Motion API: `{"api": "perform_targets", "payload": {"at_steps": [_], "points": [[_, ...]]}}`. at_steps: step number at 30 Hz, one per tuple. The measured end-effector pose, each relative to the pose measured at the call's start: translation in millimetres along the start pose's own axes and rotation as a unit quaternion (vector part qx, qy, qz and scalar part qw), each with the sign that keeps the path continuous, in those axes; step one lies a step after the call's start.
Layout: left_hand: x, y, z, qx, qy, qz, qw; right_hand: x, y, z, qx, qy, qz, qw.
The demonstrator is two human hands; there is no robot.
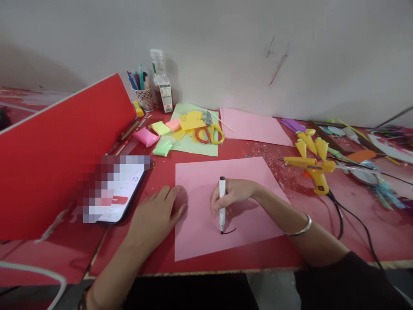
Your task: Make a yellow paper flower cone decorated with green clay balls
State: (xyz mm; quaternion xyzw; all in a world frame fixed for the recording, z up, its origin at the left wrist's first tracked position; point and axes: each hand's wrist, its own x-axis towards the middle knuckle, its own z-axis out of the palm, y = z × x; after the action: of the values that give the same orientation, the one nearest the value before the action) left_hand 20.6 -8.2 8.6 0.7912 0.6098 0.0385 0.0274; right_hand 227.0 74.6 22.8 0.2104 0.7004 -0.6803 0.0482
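My right hand [232, 194] grips a white marker [222, 202] with a black cap end, held nearly upright. Its dark tip touches a pink sheet of paper [196, 228] lying on the red table. A short curved dark line [229, 231] runs rightward from the tip. My left hand [158, 213] rests flat, fingers stretched out, its fingertips and thumb over the sheet's left edge. Just left of that hand lies a phone [121, 202] with a lit screen, partly blurred out.
At right lies a yellow glue gun [309, 165] with a trailing cord, beside yellow carrot-like shapes [308, 141]. Behind the sheet are scissors [209, 131], clay packets [146, 136] and more pink paper [254, 125]. A bottle [163, 88] and pen cup [143, 98] stand by the wall. A red panel [64, 159] rises at left.
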Motion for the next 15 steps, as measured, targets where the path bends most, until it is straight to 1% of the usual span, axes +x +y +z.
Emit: {"api": "perform_targets", "payload": {"at_steps": [2, 3, 5, 8, 10, 12, 13, 15], "points": [[-0.5, -0.3, -0.4, 0.0, 0.0, -0.001, 1.0, 0.8, 2.3, 1.1, 0.012, 0.016, -0.013, 1.0], [-0.8, -0.4, -0.6, -0.001, 0.001, -0.002, 1.0, 1.5, 3.5, 1.9, 0.018, 0.035, -0.027, 0.999], [-1.1, -0.6, -0.7, -0.001, 0.005, -0.002, 1.0, 3.0, 6.0, 3.7, 0.032, 0.095, -0.07, 0.992], [-0.9, -0.6, -0.2, 0.002, 0.013, 0.001, 1.0, 3.9, 9.4, 5.3, 0.074, 0.2, -0.131, 0.968], [-0.7, -0.8, 0.5, 0.006, 0.018, 0.0, 1.0, 2.9, 10.6, 5.2, 0.121, 0.237, -0.149, 0.952], [-0.6, -1.2, 1.1, 0.011, 0.017, -0.004, 1.0, 0.8, 10.4, 4.6, 0.147, 0.234, -0.137, 0.951], [-0.7, -1.4, 1.2, 0.012, 0.014, -0.005, 1.0, -0.3, 9.7, 4.2, 0.141, 0.216, -0.12, 0.959], [-1.0, -1.7, 0.7, 0.015, 0.01, -0.006, 1.0, -1.9, 7.6, 3.3, 0.097, 0.168, -0.078, 0.978]]}}
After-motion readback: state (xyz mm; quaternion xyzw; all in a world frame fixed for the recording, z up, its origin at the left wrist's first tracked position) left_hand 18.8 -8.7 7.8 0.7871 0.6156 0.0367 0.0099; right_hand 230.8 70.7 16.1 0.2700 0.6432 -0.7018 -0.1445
